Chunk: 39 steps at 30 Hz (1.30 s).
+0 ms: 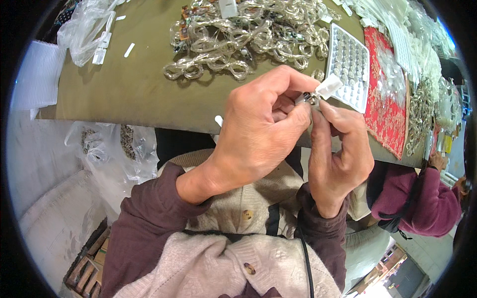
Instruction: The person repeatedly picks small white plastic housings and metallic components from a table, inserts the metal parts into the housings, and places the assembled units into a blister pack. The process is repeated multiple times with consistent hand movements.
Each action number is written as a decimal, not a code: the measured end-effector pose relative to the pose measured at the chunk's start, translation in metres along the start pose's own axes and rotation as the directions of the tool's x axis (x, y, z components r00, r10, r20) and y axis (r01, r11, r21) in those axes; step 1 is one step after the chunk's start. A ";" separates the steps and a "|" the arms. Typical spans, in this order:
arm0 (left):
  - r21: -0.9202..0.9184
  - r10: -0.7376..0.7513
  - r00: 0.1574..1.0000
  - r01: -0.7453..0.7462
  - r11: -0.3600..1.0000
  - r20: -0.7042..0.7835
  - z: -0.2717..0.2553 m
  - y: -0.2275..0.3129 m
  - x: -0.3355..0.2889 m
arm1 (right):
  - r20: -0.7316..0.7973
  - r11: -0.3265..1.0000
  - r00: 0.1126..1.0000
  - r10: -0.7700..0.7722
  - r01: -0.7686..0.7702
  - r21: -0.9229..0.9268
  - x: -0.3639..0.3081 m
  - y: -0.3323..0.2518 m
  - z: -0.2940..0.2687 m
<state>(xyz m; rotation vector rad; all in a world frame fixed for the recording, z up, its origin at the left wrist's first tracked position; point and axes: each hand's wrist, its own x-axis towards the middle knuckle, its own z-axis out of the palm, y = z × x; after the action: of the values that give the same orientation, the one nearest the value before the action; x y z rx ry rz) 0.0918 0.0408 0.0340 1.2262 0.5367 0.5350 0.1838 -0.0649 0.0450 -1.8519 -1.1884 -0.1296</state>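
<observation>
Above the near edge of the table, both my hands meet around a small white plastic case (pixel 329 86) with a flap standing out to the upper right. Shiny metal shows inside it, but the details are too small to make out. My left hand (pixel 256 131) pinches its left side between thumb and curled fingers. From below and to the right, my right hand (pixel 343 156) grips it with thumb and fingertips. Just behind my right hand lies a white tray (pixel 365 94) with rows of round silver button cells, several of its pockets bare.
Coiled bundles of clear thin wire (pixel 258 37) are heaped on the olive table (pixel 119 94). Red patterned cloth (pixel 382 111) lies at the right, beside more wire and plastic bags. A clear bag (pixel 112 149) hangs below the left edge. A person in a purple sleeve (pixel 422 198) works at far right.
</observation>
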 end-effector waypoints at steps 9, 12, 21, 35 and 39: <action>-0.106 -0.026 1.000 0.026 0.994 0.002 -0.003 0.008 -0.001 | -0.048 0.970 0.996 0.080 -0.067 0.233 -0.014 -0.001 0.000; -0.087 -0.043 0.999 0.043 0.995 0.001 -0.002 0.006 0.000 | -0.064 0.994 0.993 -0.101 0.103 0.034 -0.006 0.008 0.006; 0.043 -0.043 0.999 0.042 0.998 0.027 -0.005 0.001 -0.004 | 0.058 0.999 0.998 -0.011 0.009 0.041 0.004 0.006 0.004; -0.109 -0.072 0.996 0.078 0.991 0.055 -0.003 0.007 -0.005 | 0.128 0.954 0.991 0.043 -0.003 -0.300 0.044 0.042 -0.029; -0.076 -0.073 0.996 0.076 0.994 0.044 -0.003 0.010 -0.004 | 0.201 0.909 0.979 -0.030 0.110 -0.402 0.049 0.053 -0.028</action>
<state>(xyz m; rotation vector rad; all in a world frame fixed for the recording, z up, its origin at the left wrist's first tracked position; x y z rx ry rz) 0.0859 0.0427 0.0430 1.1361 0.5204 0.4626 0.2608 -0.0592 0.0532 -2.2281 -1.4465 -0.2663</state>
